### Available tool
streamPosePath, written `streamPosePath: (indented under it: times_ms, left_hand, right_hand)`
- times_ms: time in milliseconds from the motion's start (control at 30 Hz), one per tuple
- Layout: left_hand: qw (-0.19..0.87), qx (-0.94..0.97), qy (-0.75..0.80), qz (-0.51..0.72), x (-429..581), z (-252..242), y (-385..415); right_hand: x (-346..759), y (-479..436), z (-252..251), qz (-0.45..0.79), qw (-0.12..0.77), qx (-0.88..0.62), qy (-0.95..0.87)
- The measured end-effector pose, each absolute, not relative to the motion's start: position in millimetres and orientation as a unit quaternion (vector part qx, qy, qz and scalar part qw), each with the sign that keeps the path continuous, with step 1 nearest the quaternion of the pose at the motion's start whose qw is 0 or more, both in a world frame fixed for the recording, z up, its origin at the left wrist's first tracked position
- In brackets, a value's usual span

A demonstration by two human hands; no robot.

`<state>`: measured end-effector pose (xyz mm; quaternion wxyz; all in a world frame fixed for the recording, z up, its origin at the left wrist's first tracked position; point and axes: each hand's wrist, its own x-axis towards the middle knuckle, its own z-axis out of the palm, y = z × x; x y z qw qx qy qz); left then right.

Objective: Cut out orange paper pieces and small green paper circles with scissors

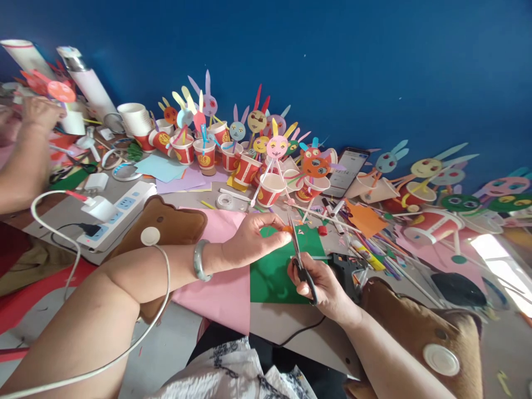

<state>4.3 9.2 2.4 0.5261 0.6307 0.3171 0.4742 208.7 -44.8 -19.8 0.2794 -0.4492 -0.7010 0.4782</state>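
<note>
My left hand [261,239] pinches a small orange piece of paper [287,229] between thumb and fingertips. Black-handled scissors [306,277] sit in my right hand [322,285], fingers wrapped round the handles. Their blades [294,235] point away from me, right beside the orange piece; whether they touch it I cannot tell. Under both hands lie a green sheet [270,282] and a pink sheet [224,302]. Tiny paper scraps are scattered on the green one near the blade tips.
Paper cups with rabbit-faced figures [277,147] line the blue wall. A phone [348,172] leans among them. At left are a power strip [124,208], a brown cushion [174,219] and another person's hand [41,113]. Pens and a second brown cushion [415,316] lie at right. A white cable crosses my left arm.
</note>
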Motion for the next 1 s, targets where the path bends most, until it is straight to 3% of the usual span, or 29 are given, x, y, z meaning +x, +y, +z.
streamPosePath:
  times_ms: [1000]
  left_hand:
    - [0.524, 0.635, 0.316, 0.471, 2.6, 4.0, 9.5]
  right_hand:
    - [209.4, -45.9, -19.3, 0.45, 0.282, -0.455, -0.715]
